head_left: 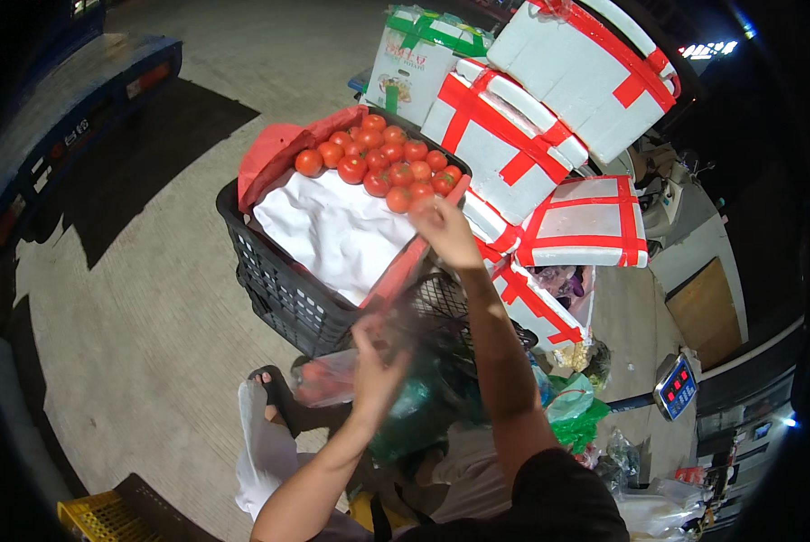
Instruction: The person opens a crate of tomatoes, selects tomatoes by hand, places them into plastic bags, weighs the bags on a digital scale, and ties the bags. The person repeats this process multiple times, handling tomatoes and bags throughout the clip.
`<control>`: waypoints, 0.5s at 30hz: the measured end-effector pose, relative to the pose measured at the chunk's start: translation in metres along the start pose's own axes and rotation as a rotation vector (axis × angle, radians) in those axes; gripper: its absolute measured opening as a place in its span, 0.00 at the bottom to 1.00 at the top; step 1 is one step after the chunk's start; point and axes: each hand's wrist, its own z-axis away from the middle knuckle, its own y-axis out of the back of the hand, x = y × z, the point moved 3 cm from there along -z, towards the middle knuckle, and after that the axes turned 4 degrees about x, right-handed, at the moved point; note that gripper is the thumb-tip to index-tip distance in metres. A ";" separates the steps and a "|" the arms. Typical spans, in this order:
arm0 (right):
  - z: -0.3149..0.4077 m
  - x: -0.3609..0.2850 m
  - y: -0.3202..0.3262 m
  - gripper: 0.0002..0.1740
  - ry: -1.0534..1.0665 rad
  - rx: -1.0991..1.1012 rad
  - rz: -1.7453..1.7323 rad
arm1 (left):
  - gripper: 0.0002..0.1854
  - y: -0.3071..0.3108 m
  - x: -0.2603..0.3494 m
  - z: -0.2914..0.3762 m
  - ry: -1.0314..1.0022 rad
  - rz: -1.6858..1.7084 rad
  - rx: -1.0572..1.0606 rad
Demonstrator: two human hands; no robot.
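Ripe red tomatoes [378, 159] fill the far side of a black plastic crate [289, 281]. White cloth-like lining [333, 223] covers its nearer part, and red paper [269, 156] lines the sides. My right hand [449, 234] is at the crate's right edge, beside the nearest tomatoes, its fingers curled and blurred. Below the crate's front corner, my left hand [381, 376] has thumb and fingers bent around a blurred area; whether it holds anything is unclear. Just left of that hand is a clear plastic bag [323, 379] of red produce, apparently tomatoes. A dark green plastic bag [411, 413] lies under my forearms.
White foam boxes [503, 142] with red tape are stacked on the right, near a printed carton [405, 68]. A digital scale display [676, 386] stands at right. A blue vehicle bed [86, 101] is at upper left, a yellow crate [106, 518] at lower left.
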 end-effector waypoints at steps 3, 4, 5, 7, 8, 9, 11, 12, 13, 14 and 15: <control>-0.061 0.023 -0.029 0.47 -0.122 -0.129 0.582 | 0.28 -0.009 -0.005 0.016 -0.029 -0.230 -0.156; -0.073 0.030 -0.038 0.57 -0.216 -0.176 0.736 | 0.26 -0.008 -0.001 0.021 -0.106 -0.238 -0.171; -0.081 0.038 -0.050 0.66 -0.351 -0.246 0.927 | 0.25 -0.008 0.003 0.026 -0.125 -0.271 -0.212; -0.090 0.045 -0.062 0.77 -0.387 -0.345 0.866 | 0.20 -0.004 0.013 0.022 -0.153 -0.252 -0.171; -0.090 0.048 -0.064 0.77 -0.453 -0.345 0.890 | 0.20 -0.002 0.015 0.017 -0.052 -0.233 -0.183; -0.089 0.051 -0.066 0.77 -0.493 -0.316 0.914 | 0.21 -0.001 0.018 0.014 -0.019 -0.191 -0.177; -0.085 0.055 -0.069 0.75 -0.448 -0.294 0.989 | 0.21 -0.003 0.024 0.014 0.029 -0.173 -0.171; -0.083 0.056 -0.070 0.73 -0.400 -0.265 0.974 | 0.21 -0.004 0.025 0.015 0.044 -0.164 -0.172; -0.081 0.057 -0.069 0.72 -0.352 -0.234 0.958 | 0.22 -0.006 0.027 0.016 0.025 -0.216 -0.175; -0.079 0.058 -0.068 0.68 -0.362 -0.237 0.952 | 0.23 -0.007 0.028 0.017 0.006 -0.269 -0.176; -0.076 0.060 -0.066 0.65 -0.372 -0.242 0.945 | 0.25 -0.007 0.028 0.020 -0.023 -0.312 -0.175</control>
